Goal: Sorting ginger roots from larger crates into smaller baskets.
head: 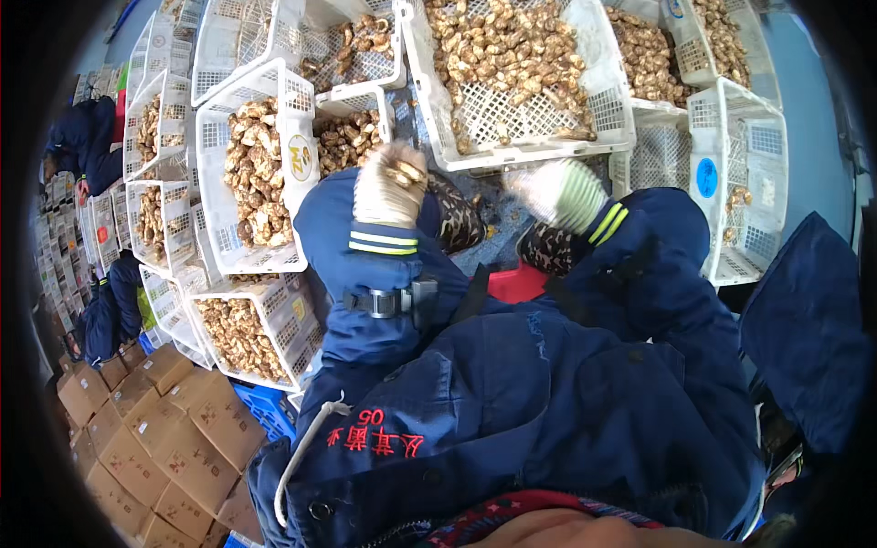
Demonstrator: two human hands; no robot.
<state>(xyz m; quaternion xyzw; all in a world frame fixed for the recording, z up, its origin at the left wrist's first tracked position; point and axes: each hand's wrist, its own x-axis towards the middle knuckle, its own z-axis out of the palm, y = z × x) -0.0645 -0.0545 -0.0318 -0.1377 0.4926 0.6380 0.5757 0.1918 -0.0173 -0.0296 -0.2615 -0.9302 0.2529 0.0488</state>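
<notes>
My left hand (389, 188), in a pale striped knit glove, is closed around brown-and-cream mushrooms (405, 172) above my left knee. It is beside a small white crate (348, 99) of darker mushrooms. My right hand (560, 194) wears a similar glove and is blurred by motion. It is just below the front rim of a large white plastic crate (521, 156); its fingers are too smeared to show whether they hold anything. In that crate, a heap of mushrooms (510, 51) covers the far part, and a few pieces lie near the front.
White crates of mushrooms stand at my left (255, 264) and right (736, 270). Cardboard boxes (185, 418) are stacked at lower left, near a blue crate (266, 409). Two people (96, 147) in dark blue work farther left. My patterned boots (460, 216) rest on the blue floor.
</notes>
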